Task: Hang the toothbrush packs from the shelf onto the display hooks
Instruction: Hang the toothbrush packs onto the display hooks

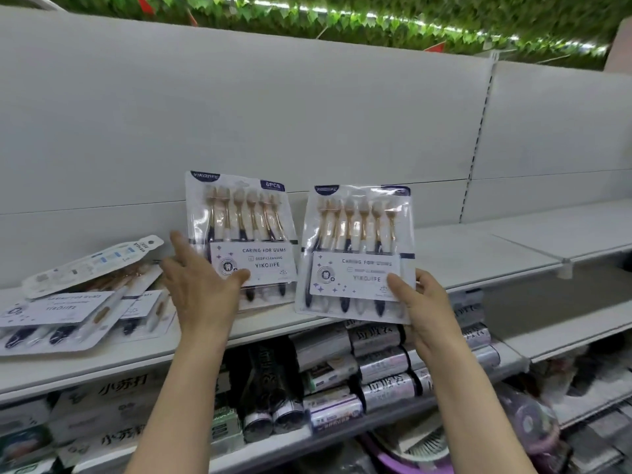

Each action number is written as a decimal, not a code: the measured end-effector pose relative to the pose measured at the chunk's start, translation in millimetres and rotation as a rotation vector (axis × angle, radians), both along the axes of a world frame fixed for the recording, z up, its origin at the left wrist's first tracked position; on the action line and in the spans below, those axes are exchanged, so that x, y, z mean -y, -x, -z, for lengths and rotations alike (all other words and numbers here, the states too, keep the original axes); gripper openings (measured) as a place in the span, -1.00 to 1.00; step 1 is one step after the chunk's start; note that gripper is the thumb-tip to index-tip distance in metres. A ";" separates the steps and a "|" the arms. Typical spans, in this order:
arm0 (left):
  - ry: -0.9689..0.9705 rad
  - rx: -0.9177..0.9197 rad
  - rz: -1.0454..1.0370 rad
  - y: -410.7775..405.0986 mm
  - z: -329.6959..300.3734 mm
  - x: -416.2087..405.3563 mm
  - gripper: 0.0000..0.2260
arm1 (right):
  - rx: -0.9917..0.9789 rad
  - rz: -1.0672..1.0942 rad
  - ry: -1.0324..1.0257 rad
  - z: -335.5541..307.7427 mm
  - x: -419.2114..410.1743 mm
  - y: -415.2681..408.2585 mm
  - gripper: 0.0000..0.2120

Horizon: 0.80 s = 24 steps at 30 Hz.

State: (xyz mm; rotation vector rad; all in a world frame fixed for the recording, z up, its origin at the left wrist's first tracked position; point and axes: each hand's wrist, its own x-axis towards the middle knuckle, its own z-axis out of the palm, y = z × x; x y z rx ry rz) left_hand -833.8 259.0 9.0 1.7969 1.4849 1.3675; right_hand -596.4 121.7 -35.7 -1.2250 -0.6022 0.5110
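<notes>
Two toothbrush packs stand upright against the white back panel (239,97), one in each hand. The left hand (201,285) holds the left pack (241,230) at its lower left corner, thumb on the label, fingers spread behind it. The right hand (427,302) pinches the right pack (357,249) at its lower right corner, thumb on front. More packs (78,302) lie piled on the shelf (478,254), well left. Boxed goods (376,367) fill the shelf below.
</notes>
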 end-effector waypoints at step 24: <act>-0.058 0.703 -0.089 275.2 46.2 66.7 -0.62 | 0.010 -0.131 -0.359 -5.9 -47.2 213.9 -0.78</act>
